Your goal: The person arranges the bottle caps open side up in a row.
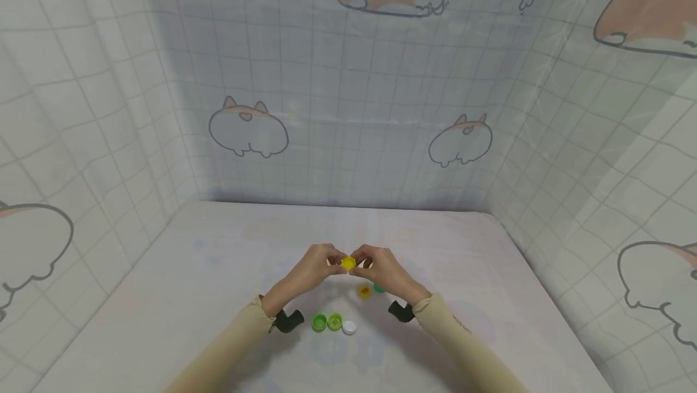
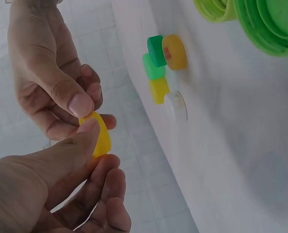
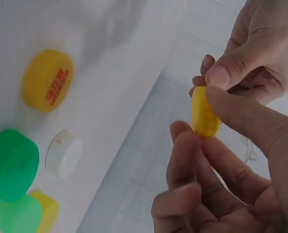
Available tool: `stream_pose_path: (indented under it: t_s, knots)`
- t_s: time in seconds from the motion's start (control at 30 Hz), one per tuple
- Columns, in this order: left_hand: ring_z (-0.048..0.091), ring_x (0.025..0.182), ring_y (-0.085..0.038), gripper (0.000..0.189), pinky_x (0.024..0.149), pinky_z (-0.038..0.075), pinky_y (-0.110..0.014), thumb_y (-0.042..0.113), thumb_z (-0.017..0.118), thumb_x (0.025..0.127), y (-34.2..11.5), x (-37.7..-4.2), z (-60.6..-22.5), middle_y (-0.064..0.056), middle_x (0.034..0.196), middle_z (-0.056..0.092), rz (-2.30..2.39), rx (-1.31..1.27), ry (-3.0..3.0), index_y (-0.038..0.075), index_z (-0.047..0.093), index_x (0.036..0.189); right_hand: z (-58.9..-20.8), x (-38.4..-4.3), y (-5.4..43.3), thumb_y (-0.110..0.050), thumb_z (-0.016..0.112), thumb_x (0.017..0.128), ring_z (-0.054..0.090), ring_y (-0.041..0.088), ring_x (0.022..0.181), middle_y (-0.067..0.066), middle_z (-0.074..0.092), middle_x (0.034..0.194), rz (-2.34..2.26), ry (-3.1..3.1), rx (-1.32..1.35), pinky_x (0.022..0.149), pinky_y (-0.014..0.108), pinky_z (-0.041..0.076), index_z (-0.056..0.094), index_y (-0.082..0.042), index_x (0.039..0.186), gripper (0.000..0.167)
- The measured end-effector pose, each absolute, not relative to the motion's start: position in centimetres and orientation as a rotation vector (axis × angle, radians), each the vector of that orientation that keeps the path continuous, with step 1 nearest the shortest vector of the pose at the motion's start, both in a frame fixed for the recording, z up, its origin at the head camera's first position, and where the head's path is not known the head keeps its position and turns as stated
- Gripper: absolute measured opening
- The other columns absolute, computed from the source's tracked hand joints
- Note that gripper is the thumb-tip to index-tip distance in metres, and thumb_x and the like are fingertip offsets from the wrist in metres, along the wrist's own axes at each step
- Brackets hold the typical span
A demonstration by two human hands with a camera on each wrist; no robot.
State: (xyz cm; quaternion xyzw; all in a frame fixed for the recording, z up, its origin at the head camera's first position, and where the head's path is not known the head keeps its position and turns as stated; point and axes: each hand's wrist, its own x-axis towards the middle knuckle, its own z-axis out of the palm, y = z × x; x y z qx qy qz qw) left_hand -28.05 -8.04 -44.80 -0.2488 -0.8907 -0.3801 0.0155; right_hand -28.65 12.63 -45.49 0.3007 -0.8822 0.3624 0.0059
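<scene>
Left hand (image 1: 316, 268) and right hand (image 1: 383, 268) pinching yellow cap (image 1: 348, 263)
Below it, head view is showing green cap (image 1: 379, 288) partly hidden

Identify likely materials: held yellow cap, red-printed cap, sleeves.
Yellow cap: likely moulded plastic, low sheen; rigid-looking, evenly coloured wall.
Red-printed cap: probably plastic too, satin; smooth, solid-coloured side and soft highlights.
Sleeves: apparently fabric, matte; soft creases near the cuffs. Fibre can't be told.
</scene>
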Motion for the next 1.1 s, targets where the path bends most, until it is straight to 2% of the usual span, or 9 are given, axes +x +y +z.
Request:
stream_pose_path:
  t_s: [0.2, 0.37, 0.53, 0.73, 1.1]
  knots:
    - [0.056, 0.074, -0.011, 0.023, 0.060, 0.045, -0.021, 0.015, 0.077, 0.081, -7.9, -28.2, -44.7, 0.000, 0.084, 0.068, -1.150, -0.793, -2.824, 0.005, 0.076, 0.101, -45.2, -28.9, 12.9, -0.023, 0.076, 0.083, 0.057, 0.013, 0.077, -0.005, 0.070, 0.098, 1.015, -2.771, 0.964, 0.066, 0.020, 0.047, 0.074, -0.014, 0.102, 0.020]
    - [0.056, 0.072, -0.010, 0.020, 0.058, 0.045, -0.021, 0.015, 0.077, 0.080, -7.6, -28.1, -44.6, -0.001, 0.082, 0.068, -1.142, -0.798, -2.845, 0.004, 0.076, 0.097, -44.9, -28.9, 13.1, -0.023, 0.077, 0.082, 0.060, 0.018, 0.081, -0.007, 0.070, 0.093, 0.923, -2.791, 0.993, 0.069, 0.021, 0.046, 0.076, -0.016, 0.100, 0.020]
    - [0.058, 0.070, -0.009, 0.018, 0.057, 0.046, -0.020, 0.014, 0.077, 0.081, -7.3, -28.0, -44.6, -0.002, 0.081, 0.069, -1.104, -0.833, -2.838, 0.003, 0.076, 0.095, -44.5, -28.8, 13.3, -0.024, 0.078, 0.080, 0.061, 0.022, 0.084, -0.005, 0.071, 0.093, 0.876, -2.817, 0.988, 0.071, 0.021, 0.045, 0.077, -0.015, 0.100, 0.021]
    - [0.058, 0.070, -0.009, 0.019, 0.057, 0.047, -0.020, 0.014, 0.077, 0.081, -6.8, -27.7, -44.7, -0.002, 0.081, 0.067, -1.072, -0.835, -2.840, 0.003, 0.075, 0.096, -44.2, -28.5, 13.5, -0.022, 0.079, 0.080, 0.062, 0.024, 0.083, -0.005, 0.072, 0.091, 0.844, -2.842, 0.973, 0.067, 0.021, 0.043, 0.078, -0.015, 0.098, 0.020]
    - [0.053, 0.063, -0.005, 0.018, 0.054, 0.044, -0.019, 0.016, 0.078, 0.080, -5.9, -27.1, -44.4, 0.002, 0.077, 0.067, -0.997, -0.845, -2.869, 0.006, 0.077, 0.095, -44.0, -28.0, 14.2, -0.021, 0.079, 0.080, 0.059, 0.012, 0.077, -0.005, 0.074, 0.093, 0.788, -2.858, 0.978, 0.066, 0.019, 0.043, 0.078, -0.015, 0.098, 0.019]
